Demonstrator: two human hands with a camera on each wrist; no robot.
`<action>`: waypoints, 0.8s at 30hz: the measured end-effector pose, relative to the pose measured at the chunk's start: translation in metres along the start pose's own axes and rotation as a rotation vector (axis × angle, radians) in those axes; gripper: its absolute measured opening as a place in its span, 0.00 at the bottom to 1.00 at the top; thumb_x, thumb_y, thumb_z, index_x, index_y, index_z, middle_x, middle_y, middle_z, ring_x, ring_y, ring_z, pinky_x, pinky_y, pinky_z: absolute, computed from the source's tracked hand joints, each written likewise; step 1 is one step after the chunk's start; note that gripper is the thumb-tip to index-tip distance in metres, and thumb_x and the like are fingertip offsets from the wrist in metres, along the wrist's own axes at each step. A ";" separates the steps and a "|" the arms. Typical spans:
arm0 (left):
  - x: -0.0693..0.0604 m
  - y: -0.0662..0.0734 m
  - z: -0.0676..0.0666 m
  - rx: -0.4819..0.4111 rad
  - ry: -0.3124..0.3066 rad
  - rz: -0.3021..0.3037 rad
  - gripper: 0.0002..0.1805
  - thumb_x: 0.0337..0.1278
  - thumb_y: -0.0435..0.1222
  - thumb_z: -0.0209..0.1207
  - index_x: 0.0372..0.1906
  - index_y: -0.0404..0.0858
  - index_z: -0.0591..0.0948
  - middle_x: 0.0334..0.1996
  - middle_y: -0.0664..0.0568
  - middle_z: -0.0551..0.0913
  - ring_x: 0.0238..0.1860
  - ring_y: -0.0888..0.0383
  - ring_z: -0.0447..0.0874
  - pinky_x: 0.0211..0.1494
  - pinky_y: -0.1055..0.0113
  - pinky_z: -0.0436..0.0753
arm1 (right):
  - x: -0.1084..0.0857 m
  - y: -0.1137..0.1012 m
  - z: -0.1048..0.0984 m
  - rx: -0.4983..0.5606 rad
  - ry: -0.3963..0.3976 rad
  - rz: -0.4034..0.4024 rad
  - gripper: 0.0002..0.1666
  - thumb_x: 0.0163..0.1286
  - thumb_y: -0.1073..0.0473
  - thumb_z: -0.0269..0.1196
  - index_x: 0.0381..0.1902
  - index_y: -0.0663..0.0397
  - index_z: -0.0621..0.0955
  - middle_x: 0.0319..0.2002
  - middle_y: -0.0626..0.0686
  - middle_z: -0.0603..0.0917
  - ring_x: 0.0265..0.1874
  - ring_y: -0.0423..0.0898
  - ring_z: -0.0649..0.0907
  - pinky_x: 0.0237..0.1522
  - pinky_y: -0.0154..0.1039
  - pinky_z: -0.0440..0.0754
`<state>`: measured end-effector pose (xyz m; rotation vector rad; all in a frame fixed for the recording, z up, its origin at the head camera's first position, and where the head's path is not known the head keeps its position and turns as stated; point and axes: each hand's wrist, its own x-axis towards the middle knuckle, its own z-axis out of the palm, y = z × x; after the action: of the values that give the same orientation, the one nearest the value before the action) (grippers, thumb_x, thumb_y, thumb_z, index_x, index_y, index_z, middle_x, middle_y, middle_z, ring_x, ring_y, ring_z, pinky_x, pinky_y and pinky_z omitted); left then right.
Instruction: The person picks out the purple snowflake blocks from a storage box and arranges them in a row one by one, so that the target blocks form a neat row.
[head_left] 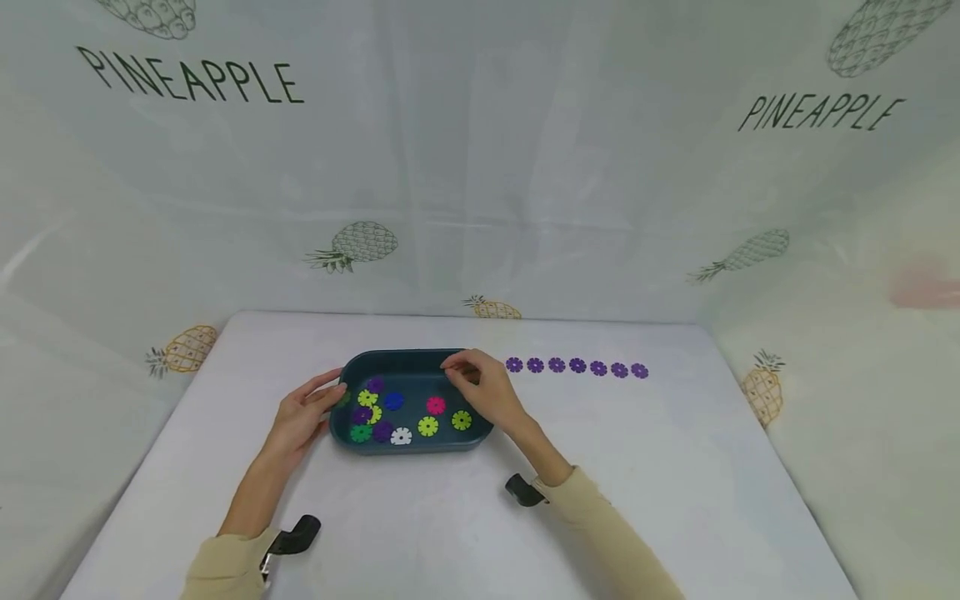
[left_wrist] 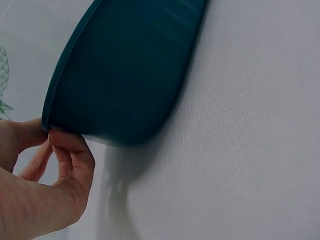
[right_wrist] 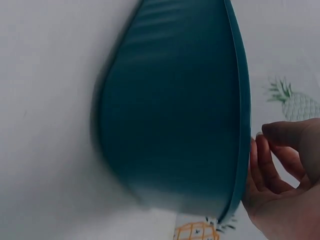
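- The blue-green tray sits on the white worktop, between the two hands.
- The left hand pinches the rim at the tray's left end.
- The right hand is over the tray's right end, fingers bent; I can't tell if it holds anything.
- Little colored flower pieces lie inside the tray.
- Seven purple flower pieces make a row right of the tray.
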<state>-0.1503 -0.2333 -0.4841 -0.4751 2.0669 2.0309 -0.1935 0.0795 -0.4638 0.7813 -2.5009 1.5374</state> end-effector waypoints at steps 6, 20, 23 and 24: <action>0.002 0.000 0.003 0.005 0.000 -0.006 0.34 0.71 0.49 0.62 0.77 0.45 0.68 0.55 0.57 0.82 0.50 0.63 0.79 0.46 0.72 0.80 | 0.003 -0.005 0.026 0.020 -0.073 -0.058 0.08 0.73 0.69 0.65 0.48 0.63 0.84 0.44 0.57 0.85 0.42 0.49 0.84 0.46 0.36 0.85; 0.000 -0.001 0.003 0.010 0.012 0.010 0.35 0.71 0.49 0.63 0.76 0.44 0.69 0.53 0.56 0.83 0.48 0.63 0.80 0.44 0.72 0.80 | 0.004 -0.010 0.070 -0.068 -0.332 -0.078 0.16 0.73 0.67 0.66 0.56 0.66 0.81 0.51 0.61 0.81 0.47 0.51 0.84 0.50 0.31 0.81; 0.002 -0.002 0.002 0.005 0.004 0.006 0.35 0.71 0.49 0.62 0.77 0.44 0.68 0.53 0.56 0.82 0.48 0.64 0.80 0.44 0.72 0.80 | 0.004 -0.012 0.074 -0.122 -0.427 -0.059 0.18 0.73 0.66 0.66 0.58 0.65 0.81 0.52 0.59 0.80 0.50 0.51 0.84 0.53 0.31 0.80; 0.002 -0.002 0.001 0.005 0.001 0.006 0.35 0.72 0.49 0.62 0.77 0.44 0.68 0.54 0.56 0.82 0.49 0.64 0.80 0.45 0.73 0.80 | 0.004 -0.012 0.075 -0.132 -0.452 -0.048 0.18 0.72 0.66 0.67 0.58 0.65 0.81 0.52 0.59 0.80 0.50 0.50 0.84 0.53 0.30 0.79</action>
<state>-0.1511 -0.2320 -0.4869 -0.4700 2.0763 2.0283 -0.1786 0.0093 -0.4893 1.2774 -2.8239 1.2772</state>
